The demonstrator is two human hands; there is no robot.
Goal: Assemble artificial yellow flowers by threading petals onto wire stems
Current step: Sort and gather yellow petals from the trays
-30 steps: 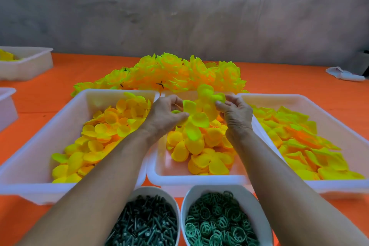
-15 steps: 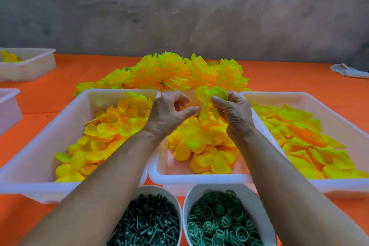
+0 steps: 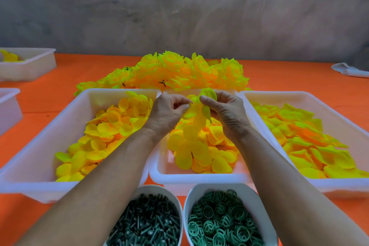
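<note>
Two hands at frame center, right hand (image 3: 225, 112) pinching yellow petals (image 3: 207, 96), left hand (image 3: 167, 112) curled beside, touching them, over middle tray (image 3: 199, 177)

Orange table (image 3: 60, 94) set with trays, bowls and flowers.
Three white trays (image 3: 46, 146) (image 3: 199, 178) (image 3: 339, 185) stand side by side; two white bowls (image 3: 159, 189) (image 3: 249, 191) sit nearer, a heap of yellow flowers (image 3: 179, 72) behind, two more trays (image 3: 36, 66) (image 3: 8, 110) at left, a pale cloth (image 3: 349, 70) far right.

Two bare forearms, no sleeves, left hand (image 3: 166, 115), right hand (image 3: 227, 113)
</note>
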